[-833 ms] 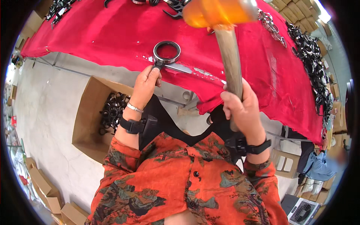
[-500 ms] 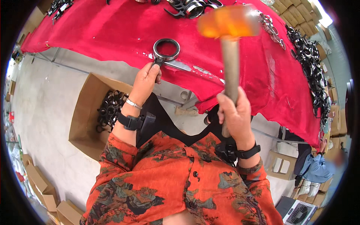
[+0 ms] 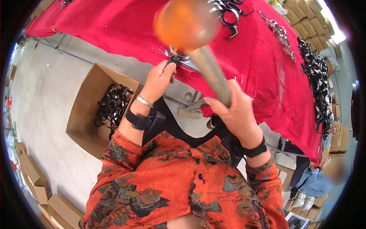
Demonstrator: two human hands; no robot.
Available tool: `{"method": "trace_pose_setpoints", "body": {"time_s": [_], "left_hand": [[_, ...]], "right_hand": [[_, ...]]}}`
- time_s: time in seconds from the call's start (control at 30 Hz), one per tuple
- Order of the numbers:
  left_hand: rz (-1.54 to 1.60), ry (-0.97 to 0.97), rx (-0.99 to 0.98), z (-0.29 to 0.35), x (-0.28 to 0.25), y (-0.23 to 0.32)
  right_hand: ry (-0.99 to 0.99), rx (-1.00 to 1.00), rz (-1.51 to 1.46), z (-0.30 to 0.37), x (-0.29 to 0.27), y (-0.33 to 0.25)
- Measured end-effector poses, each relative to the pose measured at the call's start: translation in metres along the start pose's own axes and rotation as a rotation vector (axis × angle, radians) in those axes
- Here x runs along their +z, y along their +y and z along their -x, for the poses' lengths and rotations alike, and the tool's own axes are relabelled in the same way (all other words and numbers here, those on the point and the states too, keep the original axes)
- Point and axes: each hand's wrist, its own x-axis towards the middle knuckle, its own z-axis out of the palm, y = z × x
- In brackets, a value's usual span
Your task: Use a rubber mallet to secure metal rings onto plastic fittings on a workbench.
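My left hand (image 3: 158,79) is closed around the short black handle of a black-handled metal ring (image 3: 178,54), at the front edge of the red-covered table. Over the ring hangs the orange head of a mallet (image 3: 187,26), blurred and hiding most of the ring. Whether the head touches it, I cannot tell. My right hand (image 3: 238,114) grips the mallet's wooden handle, which tilts up and to the left.
A cardboard box (image 3: 82,103) holding several black ring parts (image 3: 114,101) stands at my left knee. On the red cloth (image 3: 263,87) lie bare metal rings (image 3: 280,36) and a long heap of black parts (image 3: 318,82). Another person (image 3: 314,183) sits at the right.
The mallet has swung left and come over the ring, its head now larger in view. My right hand has turned leftward with it. My left hand still holds the ring, slightly further right.
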Motion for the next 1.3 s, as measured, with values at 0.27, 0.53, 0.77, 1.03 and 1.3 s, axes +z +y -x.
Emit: {"method": "trace_pose_setpoints", "body": {"time_s": [0.27, 0.53, 0.77, 1.03, 1.3], "left_hand": [[-0.038, 0.068, -0.010, 0.001, -0.001, -0.006], [-0.248, 0.118, 0.034, -0.001, -0.001, -0.004], [-0.195, 0.112, 0.010, 0.005, -0.001, 0.000], [-0.164, 0.061, -0.050, 0.005, -0.002, -0.001], [-0.135, 0.060, 0.024, 0.002, -0.002, 0.000]], "right_hand": [[0.041, 0.002, -0.099, -0.042, -0.015, -0.034], [-0.115, 0.035, 0.044, -0.054, 0.001, -0.005], [0.081, 0.173, -0.210, -0.056, -0.007, -0.017], [-0.071, 0.478, -0.309, -0.067, -0.033, -0.013], [-0.115, 0.483, -0.186, -0.060, -0.006, 0.016]]}}
